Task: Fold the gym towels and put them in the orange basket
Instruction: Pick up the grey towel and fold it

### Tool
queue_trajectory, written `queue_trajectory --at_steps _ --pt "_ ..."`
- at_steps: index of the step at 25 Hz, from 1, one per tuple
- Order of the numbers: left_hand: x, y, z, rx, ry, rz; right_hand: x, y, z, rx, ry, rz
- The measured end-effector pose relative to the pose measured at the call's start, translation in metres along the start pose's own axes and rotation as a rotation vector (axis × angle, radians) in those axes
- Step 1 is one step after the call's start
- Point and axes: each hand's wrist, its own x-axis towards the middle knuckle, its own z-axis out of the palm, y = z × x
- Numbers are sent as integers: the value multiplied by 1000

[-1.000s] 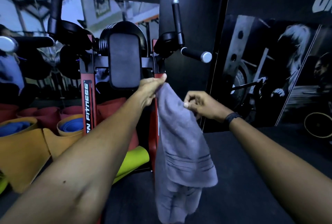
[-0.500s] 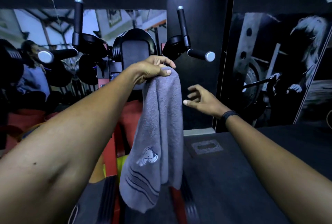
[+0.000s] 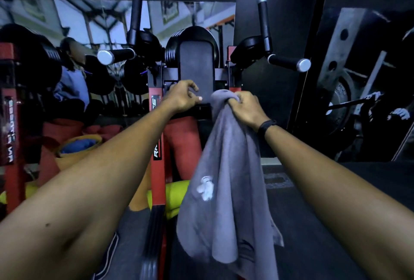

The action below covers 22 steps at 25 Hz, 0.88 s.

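Grey towel (image 3: 226, 190) hanging lengthwise from right hand (image 3: 245, 108)

Blocked straight ahead by the red machine frame (image 3: 157, 136) and black back pad (image 3: 195, 71). Handle bars (image 3: 289, 62) jutting at either side. Rolled mats (image 3: 177, 194) crowding lower left. Open dark floor (image 3: 313, 223) at right.

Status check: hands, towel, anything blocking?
Right hand grips the grey towel by its bunched top; towel hangs unfolded. Left hand holds nothing, fingers loosely curled. Red gym machine directly ahead; orange basket not identified.
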Motion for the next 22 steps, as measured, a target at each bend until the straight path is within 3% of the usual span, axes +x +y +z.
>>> queue_trajectory --at_steps 8,12,17,18,20,22 --pt "-56 -29 28 -151 -571 -185 39 -14 -19 16 309 193" --pt "-65 -49 50 90 -773 -229 56 -16 -39 66 373 239" --pt "-71 -64 72 418 -552 -309 62 -21 -54 218 424 224" --pt "-76 -60 78 365 -589 -394 62 -22 -57 237 449 223" --pt "-82 -58 98 25 -602 -604 64 -20 -62 258 484 236" --pt "-77 -64 113 -347 -422 -699 62 -15 -67 255 493 245"
